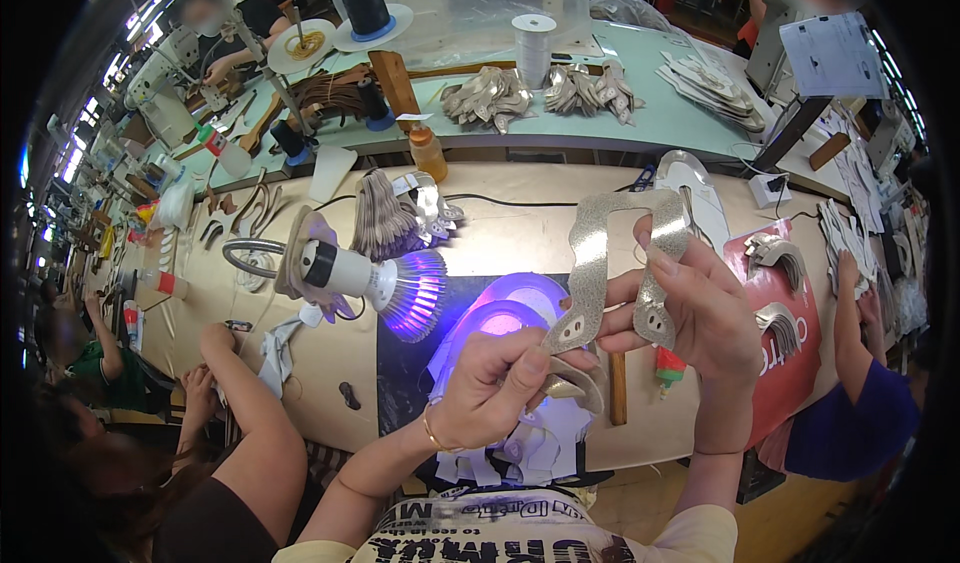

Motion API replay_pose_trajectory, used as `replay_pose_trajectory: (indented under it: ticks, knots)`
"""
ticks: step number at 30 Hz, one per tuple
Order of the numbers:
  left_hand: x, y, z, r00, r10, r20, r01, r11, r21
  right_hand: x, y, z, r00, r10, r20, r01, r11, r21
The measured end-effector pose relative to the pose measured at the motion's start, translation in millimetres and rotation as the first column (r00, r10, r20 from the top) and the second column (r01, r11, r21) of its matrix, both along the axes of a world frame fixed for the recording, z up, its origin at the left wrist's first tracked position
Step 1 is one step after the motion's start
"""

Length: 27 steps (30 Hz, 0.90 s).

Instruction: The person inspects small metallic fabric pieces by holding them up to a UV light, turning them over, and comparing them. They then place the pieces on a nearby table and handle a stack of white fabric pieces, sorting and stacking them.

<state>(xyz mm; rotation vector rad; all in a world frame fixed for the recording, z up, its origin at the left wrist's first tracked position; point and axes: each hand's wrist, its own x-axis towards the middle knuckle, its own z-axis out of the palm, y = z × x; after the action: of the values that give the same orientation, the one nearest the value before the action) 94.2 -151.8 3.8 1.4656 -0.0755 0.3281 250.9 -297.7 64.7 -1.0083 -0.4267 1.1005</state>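
A glittery pale-gold shoe upper piece [590, 263], curved like a horseshoe with small cut-outs at its ends, is held up in front of me. My left hand [485, 383] pinches its lower left end between thumb and fingers. Around its right side, my right hand [705, 308] is closed, thumb in front. Another curved metallic piece [578, 389] shows at my left fingers; how it is held there is hidden. Just beyond my left hand, violet light from a lamp [415, 293] falls on pale curved pieces [515, 303]. White cut pieces [545, 443] lie below my hands.
A wooden stick [618, 388] and a green-capped bottle [669, 371] lie near my right wrist. Stacked strips [383, 218] stand behind the lamp. Curved bundles [775, 258] rest on a red sheet [800, 363]. Co-workers' arms [245, 393] reach in from both sides.
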Motion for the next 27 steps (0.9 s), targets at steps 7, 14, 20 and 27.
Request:
replay_pose_trajectory:
  ticks: [7, 14, 20, 27]
  knots:
    - [-1.4, -0.4, 1.6, 1.000, -0.005, -0.010, 0.005, 1.000, -0.009, 0.0, 1.3, -3.6, 0.997, -0.010, 0.081, 0.012, 1.000, -0.023]
    - [-2.7, -1.2, 2.4, 1.000, 0.002, 0.006, -0.002, 1.000, 0.027, -1.8, -0.9, -3.5, 0.996, -0.014, 0.093, 0.017, 0.999, -0.027]
    - [-3.5, -2.8, 2.6, 1.000, -0.002, 0.017, 0.001, 0.999, 0.039, -3.4, -4.5, -0.8, 0.999, -0.012, 0.032, 0.012, 1.000, 0.007]
    - [-4.3, -4.3, 3.5, 1.000, -0.001, 0.015, 0.000, 0.998, 0.069, -8.1, -6.0, 0.8, 0.993, -0.056, 0.104, 0.059, 0.998, -0.025]
